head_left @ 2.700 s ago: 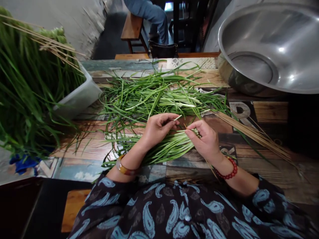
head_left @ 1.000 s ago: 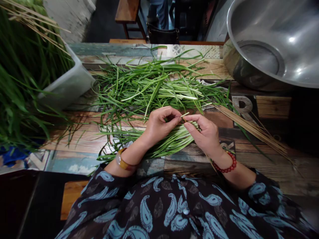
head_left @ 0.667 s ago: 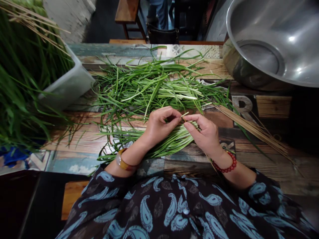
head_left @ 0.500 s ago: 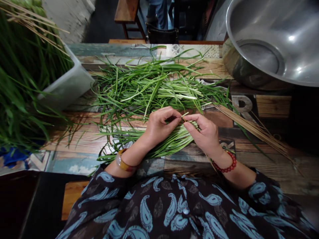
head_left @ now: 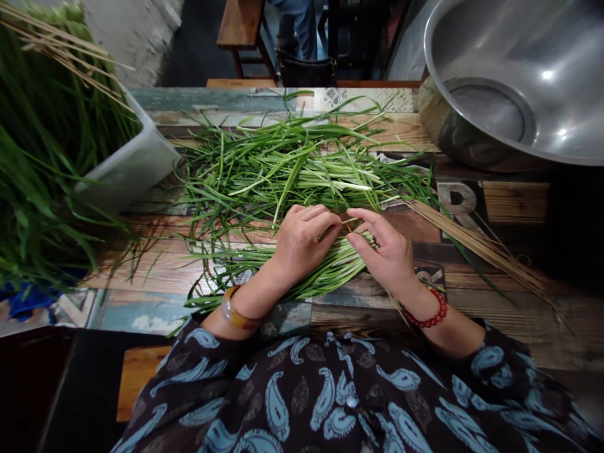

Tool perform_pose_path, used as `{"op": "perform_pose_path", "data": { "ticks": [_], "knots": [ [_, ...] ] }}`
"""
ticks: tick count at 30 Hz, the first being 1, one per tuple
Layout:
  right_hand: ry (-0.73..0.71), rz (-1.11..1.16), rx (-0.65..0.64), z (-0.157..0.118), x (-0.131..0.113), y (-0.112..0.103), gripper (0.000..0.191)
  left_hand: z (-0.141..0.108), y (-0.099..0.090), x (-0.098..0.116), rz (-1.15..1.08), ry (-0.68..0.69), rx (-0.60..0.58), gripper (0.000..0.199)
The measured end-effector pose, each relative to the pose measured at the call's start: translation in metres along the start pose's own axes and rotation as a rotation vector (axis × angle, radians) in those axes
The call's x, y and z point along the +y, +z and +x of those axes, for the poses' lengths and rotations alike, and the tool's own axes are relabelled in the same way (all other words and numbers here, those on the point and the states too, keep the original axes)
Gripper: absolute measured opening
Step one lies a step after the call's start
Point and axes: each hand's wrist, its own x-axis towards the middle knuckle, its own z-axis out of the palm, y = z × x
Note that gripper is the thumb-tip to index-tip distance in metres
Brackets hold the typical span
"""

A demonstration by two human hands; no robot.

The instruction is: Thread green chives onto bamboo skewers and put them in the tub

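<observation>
A bundle of garlic chives (head_left: 330, 274) lies under both my hands, pale stems toward the right. My left hand (head_left: 306, 239) is closed over it, thumb and forefinger pinched at a thin straw strand (head_left: 349, 230) by the stems. Facing it, my right hand (head_left: 384, 251) has its forefinger raised off the thumb, while the fingers behind seem to keep the strand against the thumb. A pale stem tip sticks out between the hands. From beneath my right hand a straw end (head_left: 400, 313) trails toward me. Beyond the hands spreads a loose heap of garlic chives (head_left: 292, 163).
Dry straw strands (head_left: 476, 242) lie to the right on the patchwork table (head_left: 377, 314). A large steel basin (head_left: 491, 113) stands at back right. On the left, a white tub (head_left: 136, 157) holds more chives with straw on top. A person's leg (head_left: 302, 28) shows beyond the table.
My right forefinger has lifted away from the thumb, and my left fingers have curled further over the strand. The bundle and the loose heap stay in place.
</observation>
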Motion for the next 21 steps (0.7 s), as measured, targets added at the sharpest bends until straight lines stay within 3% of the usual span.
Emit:
{"op": "perform_pose_path", "data": {
  "ticks": [3, 8, 21],
  "knots": [
    [-0.019, 0.005, 0.008, -0.0002, 0.0003, -0.0001, 0.023, -0.0006, 0.0004, -0.0011, 0.016, -0.028, 0.017, 0.014],
    [-0.016, 0.024, 0.016, 0.0000, 0.0014, 0.0011, 0.023, -0.0021, 0.0002, -0.0024, -0.012, -0.049, -0.031, 0.015],
    [-0.002, 0.046, 0.058, 0.0000, 0.0073, 0.0044, 0.014, -0.0017, -0.0031, 0.0027, 0.202, 0.180, -0.111, 0.020]
  ]
}}
